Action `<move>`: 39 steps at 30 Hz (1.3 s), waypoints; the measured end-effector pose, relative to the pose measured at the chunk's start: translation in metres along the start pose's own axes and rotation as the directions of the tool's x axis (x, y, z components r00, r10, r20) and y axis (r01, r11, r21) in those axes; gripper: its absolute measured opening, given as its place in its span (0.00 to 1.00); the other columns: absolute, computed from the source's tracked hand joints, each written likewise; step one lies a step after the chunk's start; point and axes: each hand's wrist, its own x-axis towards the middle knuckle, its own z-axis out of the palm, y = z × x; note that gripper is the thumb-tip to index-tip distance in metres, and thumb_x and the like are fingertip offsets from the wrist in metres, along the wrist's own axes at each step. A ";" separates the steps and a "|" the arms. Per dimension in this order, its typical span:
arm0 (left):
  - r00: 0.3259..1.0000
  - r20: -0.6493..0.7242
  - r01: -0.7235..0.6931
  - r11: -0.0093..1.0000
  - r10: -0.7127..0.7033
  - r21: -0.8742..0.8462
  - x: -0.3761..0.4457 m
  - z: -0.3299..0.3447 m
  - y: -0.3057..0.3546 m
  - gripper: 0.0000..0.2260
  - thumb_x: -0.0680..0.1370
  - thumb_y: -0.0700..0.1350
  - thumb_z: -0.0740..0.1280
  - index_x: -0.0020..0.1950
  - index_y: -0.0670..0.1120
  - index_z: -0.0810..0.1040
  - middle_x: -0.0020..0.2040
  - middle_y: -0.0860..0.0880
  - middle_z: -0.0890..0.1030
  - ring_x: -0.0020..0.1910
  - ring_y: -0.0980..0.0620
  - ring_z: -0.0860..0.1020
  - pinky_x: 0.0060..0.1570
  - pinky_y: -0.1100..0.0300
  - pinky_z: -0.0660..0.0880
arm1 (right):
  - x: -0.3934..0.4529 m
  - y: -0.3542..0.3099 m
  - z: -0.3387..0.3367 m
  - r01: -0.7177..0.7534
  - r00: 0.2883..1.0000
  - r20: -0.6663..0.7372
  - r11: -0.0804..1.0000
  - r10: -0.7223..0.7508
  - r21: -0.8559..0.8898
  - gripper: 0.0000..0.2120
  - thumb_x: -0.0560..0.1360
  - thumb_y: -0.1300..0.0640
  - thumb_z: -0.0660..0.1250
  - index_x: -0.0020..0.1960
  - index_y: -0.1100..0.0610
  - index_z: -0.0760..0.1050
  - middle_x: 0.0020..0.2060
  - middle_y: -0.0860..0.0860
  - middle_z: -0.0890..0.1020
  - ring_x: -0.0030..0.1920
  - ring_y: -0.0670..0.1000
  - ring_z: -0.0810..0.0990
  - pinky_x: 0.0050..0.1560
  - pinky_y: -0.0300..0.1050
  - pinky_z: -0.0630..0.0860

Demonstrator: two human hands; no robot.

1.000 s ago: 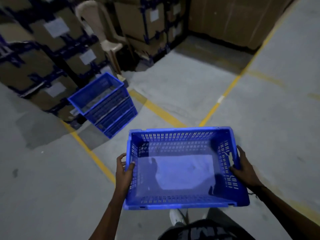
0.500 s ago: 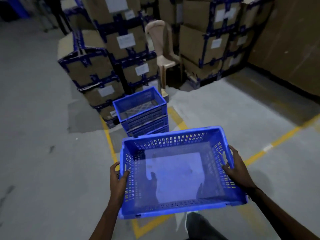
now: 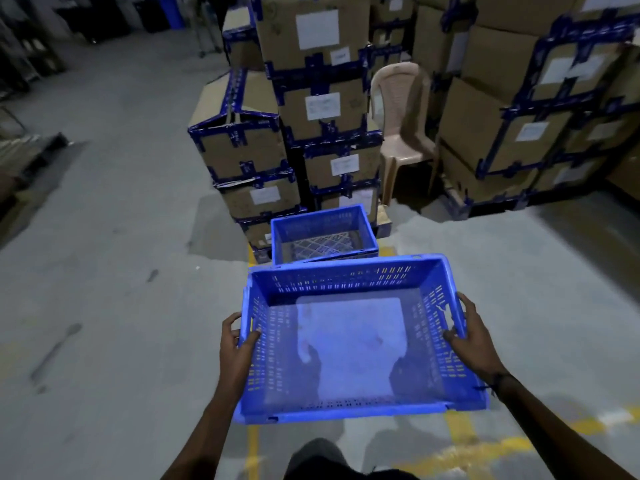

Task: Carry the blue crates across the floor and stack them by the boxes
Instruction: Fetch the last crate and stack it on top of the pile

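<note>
On the concrete floor [image 3: 104, 306] of a dim warehouse, taped boxes [image 3: 322, 109] rise in stacks, with a pale plastic chair [image 3: 403, 133] wedged between them. At the foot of the boxes sits a stack of blue crates [image 3: 323, 233], its top one empty and its lower ones hidden. Just short of that stack, a person carries another empty crate [image 3: 353, 337] level in the air above yellow floor lines [image 3: 478, 452]. The left hand [image 3: 237, 348] grips the crate's left rim, thumb inside; the right hand [image 3: 474, 337] grips the right rim the same way.
</note>
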 end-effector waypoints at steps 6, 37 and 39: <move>0.999 -0.041 0.034 0.999 -0.034 0.002 0.056 0.031 0.018 0.20 0.75 0.46 0.71 0.63 0.61 0.71 0.48 0.40 0.83 0.42 0.40 0.84 0.44 0.41 0.81 | 0.092 -0.015 0.007 0.040 0.998 0.046 0.999 -0.039 -0.025 0.40 0.73 0.63 0.70 0.71 0.33 0.54 0.56 0.55 0.76 0.47 0.52 0.81 0.47 0.47 0.75; 0.907 0.196 0.301 0.900 -0.372 0.315 0.455 0.224 0.014 0.39 0.69 0.52 0.75 0.76 0.54 0.60 0.63 0.44 0.79 0.54 0.43 0.82 0.52 0.49 0.79 | 0.516 -0.003 0.109 -0.130 0.980 0.136 0.985 0.144 -0.110 0.36 0.71 0.73 0.65 0.76 0.57 0.58 0.55 0.56 0.77 0.40 0.61 0.81 0.41 0.54 0.77; 0.908 0.190 0.303 0.899 -0.373 0.316 0.465 0.234 0.013 0.40 0.68 0.52 0.75 0.76 0.52 0.60 0.64 0.44 0.78 0.55 0.43 0.82 0.51 0.51 0.78 | 0.531 0.000 0.113 -0.126 0.978 0.150 0.984 0.145 -0.128 0.36 0.72 0.72 0.64 0.77 0.55 0.57 0.54 0.56 0.77 0.39 0.61 0.81 0.39 0.54 0.77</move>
